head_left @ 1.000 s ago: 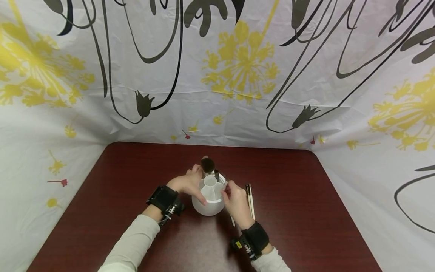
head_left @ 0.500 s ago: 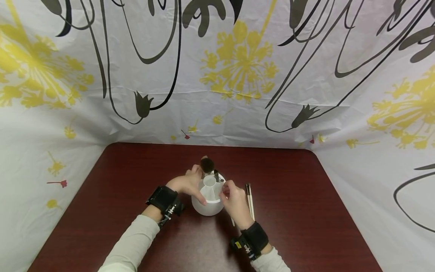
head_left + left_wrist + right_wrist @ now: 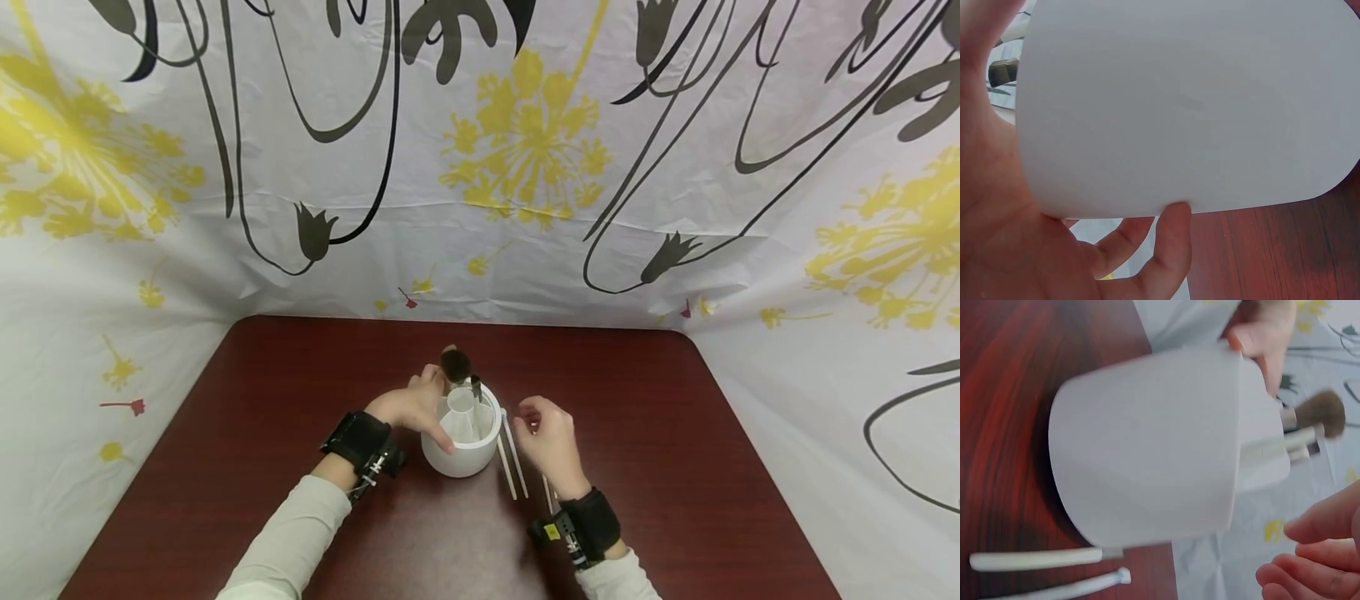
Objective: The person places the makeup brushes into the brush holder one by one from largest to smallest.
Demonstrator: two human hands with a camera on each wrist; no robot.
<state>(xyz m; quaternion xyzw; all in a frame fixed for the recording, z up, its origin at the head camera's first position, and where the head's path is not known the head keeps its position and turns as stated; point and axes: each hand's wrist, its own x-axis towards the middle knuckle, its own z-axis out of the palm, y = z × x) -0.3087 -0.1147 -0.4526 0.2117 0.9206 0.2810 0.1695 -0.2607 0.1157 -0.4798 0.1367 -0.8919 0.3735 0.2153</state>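
The left hand (image 3: 411, 408) grips the white round brush holder (image 3: 459, 462), its thumb at the near side and its fingers at the far left. The right hand (image 3: 550, 437) is apart from it, on the right, with loosely bent fingers that, in the right wrist view, hold nothing. Half a second ago this right hand was at the right rim of the holder; now it has gone away to the right. It seems, therefore, that the work at this rim is paused or finished, while the left hand continues to steady the holder.

The holder stands upright near the middle of the worktop (image 3: 637, 417). In its far part are a wide powder brush (image 3: 455, 365) and a smaller dark-tipped brush (image 3: 476, 387). Just to the right of the holder lie two slim white sticks (image 3: 516, 456), probably brushes, which are now better uncovered. Further right, other pale handles (image 3: 548, 493) lie partly under the right hand; whether it touches them, I cannot tell. Behind the far edge hangs a white cloth (image 3: 337, 179) with yellow and grey flowers.
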